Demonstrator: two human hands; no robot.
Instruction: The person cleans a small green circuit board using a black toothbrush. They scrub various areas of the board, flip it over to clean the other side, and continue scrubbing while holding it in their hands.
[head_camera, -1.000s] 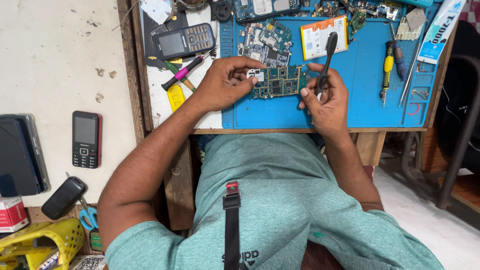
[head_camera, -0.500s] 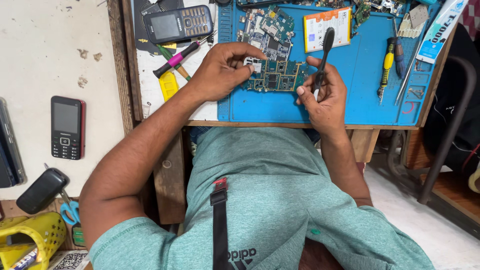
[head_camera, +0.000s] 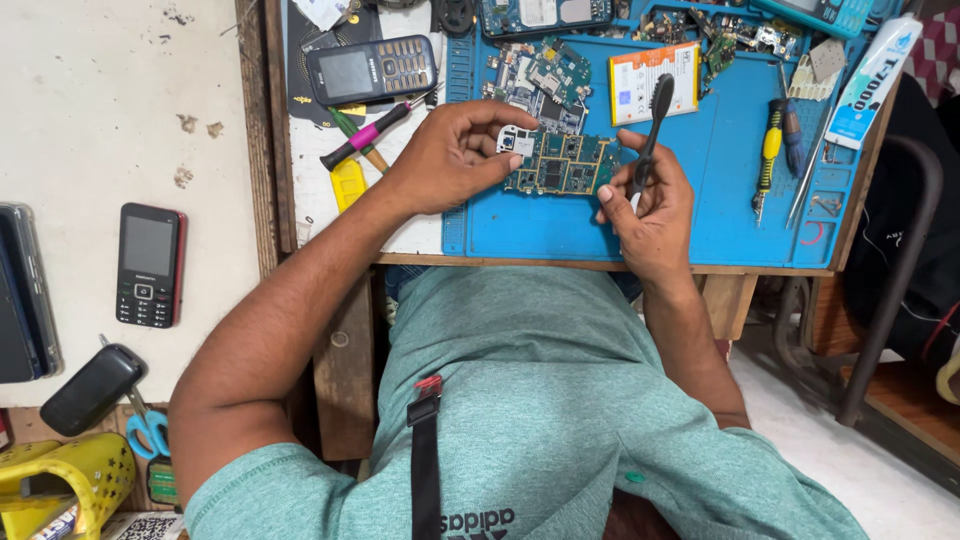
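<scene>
While the green rectangular circuit board (head_camera: 562, 165) lies flat on the blue rubber work mat (head_camera: 600, 225), it sits between the two hands, touching both. The left hand (head_camera: 455, 155) curls over the board's left end, thumb and fingertips pinching a small white-and-silver part fixed at that corner. The right hand (head_camera: 652, 205) is closed around the handle of a black plastic brush (head_camera: 650, 135), which stands nearly upright, its index fingertip pressed against the board's right edge.

Much of the brush handle is hidden inside the fist, and its bristles are hard to make out; they seem to face the board. The left palm covers the mat just beside the board.

Small metal shields, dark chips and gold contacts crowd the board's face. Behind it rest a second blue-green circuit board (head_camera: 540, 75) and a white-and-orange flat battery (head_camera: 640, 85).
</scene>
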